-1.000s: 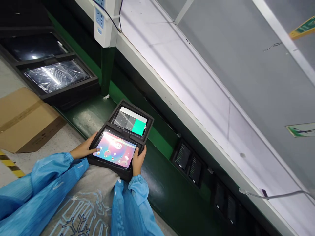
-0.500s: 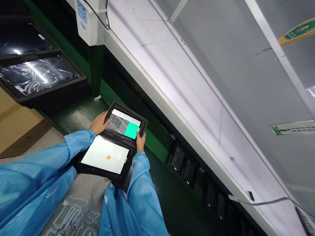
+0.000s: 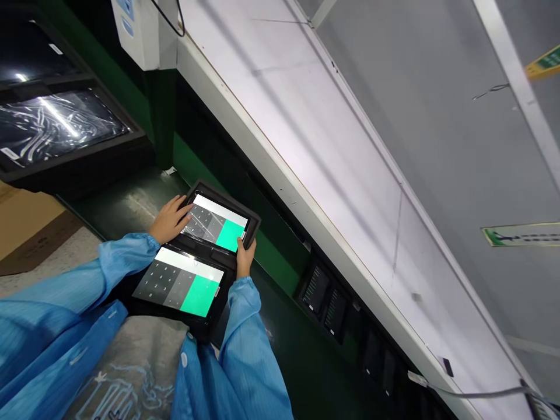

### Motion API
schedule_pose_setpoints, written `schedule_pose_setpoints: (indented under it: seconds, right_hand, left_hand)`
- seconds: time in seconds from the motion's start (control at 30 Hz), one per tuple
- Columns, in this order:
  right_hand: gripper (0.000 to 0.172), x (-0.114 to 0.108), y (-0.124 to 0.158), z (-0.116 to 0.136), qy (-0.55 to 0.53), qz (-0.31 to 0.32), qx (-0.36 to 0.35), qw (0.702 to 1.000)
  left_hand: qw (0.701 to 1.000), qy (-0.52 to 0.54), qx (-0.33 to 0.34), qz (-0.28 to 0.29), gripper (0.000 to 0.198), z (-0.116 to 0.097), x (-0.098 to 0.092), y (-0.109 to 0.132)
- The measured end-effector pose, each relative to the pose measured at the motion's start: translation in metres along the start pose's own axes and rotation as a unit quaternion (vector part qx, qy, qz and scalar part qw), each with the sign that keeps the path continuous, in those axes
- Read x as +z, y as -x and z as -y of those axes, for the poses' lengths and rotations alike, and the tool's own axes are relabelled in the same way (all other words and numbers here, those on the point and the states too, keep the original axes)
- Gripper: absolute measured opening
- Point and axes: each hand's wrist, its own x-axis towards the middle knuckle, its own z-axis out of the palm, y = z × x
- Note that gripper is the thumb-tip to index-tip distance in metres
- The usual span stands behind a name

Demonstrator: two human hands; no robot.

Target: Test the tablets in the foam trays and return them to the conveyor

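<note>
Centrally: far tablet [image 3: 216, 219], calculator screen lit, lies in upper pocket of black foam tray [image 3: 209, 252]; near tablet [image 3: 177, 286] fills lower pocket. Far tablet judged rigid and light, glass face slick and fragile; best taken by short edges, not by screen. Left hand [image 3: 168, 219] grip spread, fingertips on glass at left end. Right hand [image 3: 244, 259] grip pinches right end. Tray rests on lap beside green desk [image 3: 131, 201].

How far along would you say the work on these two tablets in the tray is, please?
Looks done: the near tablet shows a calculator keypad. In hand: the left hand touches the far tablet on its keypad screen, while the right hand grips the tray edge. Left: the wrapped tablet at upper left is dark, apparently untouched.
</note>
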Motion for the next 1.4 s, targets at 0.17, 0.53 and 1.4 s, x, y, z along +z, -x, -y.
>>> schedule_pose_setpoints:
  seconds: [0.17,0.53,1.4]
  right_hand:
    - [0.074,0.0000,-0.0028,-0.0021,-0.020,-0.003,0.022,1.000]
    - [0.071,-0.0009,-0.0016,-0.0019,-0.063,0.000,0.022,0.998]
    - [0.074,-0.0007,-0.0027,0.0006,-0.040,-0.002,0.031,0.999]
  left_hand:
    - [0.998,-0.039,0.041,0.016,0.056,-0.0034,0.0004,-0.0099]
    - [0.981,-0.156,0.098,0.055,0.058,-0.0092,0.0064,-0.0077]
    - [1.000,-0.013,0.018,0.013,0.075,-0.0048,0.0027,-0.0078]
